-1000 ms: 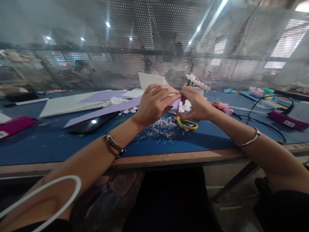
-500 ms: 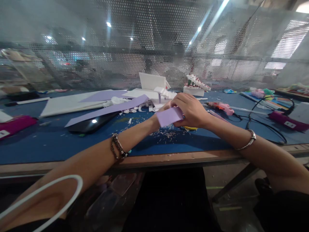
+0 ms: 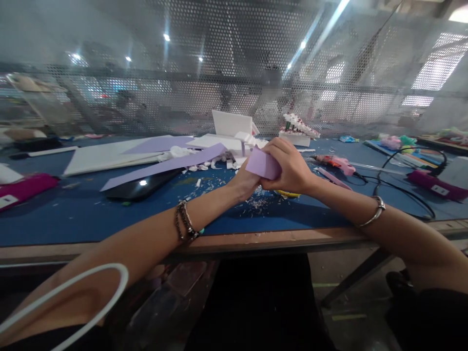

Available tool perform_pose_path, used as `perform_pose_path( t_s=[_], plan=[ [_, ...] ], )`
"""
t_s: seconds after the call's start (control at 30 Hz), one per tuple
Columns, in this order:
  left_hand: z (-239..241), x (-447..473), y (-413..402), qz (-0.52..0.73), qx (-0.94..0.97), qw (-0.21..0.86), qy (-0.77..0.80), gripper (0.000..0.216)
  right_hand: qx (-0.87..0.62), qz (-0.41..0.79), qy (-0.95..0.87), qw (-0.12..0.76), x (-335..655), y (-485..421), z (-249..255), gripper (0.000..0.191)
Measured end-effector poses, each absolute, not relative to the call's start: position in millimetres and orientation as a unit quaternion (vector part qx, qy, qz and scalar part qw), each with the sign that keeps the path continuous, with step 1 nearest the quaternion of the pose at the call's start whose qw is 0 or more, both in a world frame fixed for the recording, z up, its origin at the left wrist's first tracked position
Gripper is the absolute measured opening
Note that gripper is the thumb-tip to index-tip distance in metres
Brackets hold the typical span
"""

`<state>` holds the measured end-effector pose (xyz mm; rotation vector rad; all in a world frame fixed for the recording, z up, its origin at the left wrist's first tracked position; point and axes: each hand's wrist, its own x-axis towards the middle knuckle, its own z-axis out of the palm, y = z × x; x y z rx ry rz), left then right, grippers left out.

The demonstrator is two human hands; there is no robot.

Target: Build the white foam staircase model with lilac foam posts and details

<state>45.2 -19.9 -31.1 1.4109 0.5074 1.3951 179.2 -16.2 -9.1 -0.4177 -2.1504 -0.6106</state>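
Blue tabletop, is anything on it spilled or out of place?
Yes: pale scraps are strewn loose over the blue tabletop near the left hand, which looks untidy. The long purple strip also lies askew, partly across a flat black object.

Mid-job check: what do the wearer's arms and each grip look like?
Black sleeves, bare forearms. Left: dark and silvery bracelets with a turquoise bit. Right: a silvery bangle. Left grip and right grip look gloveless. A white cord-like loop overlaps the left arm.
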Motion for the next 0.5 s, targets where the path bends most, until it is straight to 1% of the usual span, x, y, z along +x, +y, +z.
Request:
perform_pose_path(
  t_s=[0.1,0.23,0.37,0.5],
  plan=[
    [-29,46,-21,0.593,0.602,0.499,0.193,0.031,-0.164,-0.225,-0.857,0.434,180,-16,-8,0.037],
    [-27,41,-14,0.546,0.651,0.486,0.203,0.028,-0.174,-0.194,-0.851,0.455,182,-18,-5,0.034],
    [-24,30,-9,0.493,0.715,0.431,0.245,0.028,-0.177,-0.124,-0.857,0.468,184,-25,1,0.022],
    [-17,25,-15,0.485,0.745,0.389,0.242,0.034,-0.171,-0.059,-0.86,0.476,187,-30,8,0.019]
  ],
)
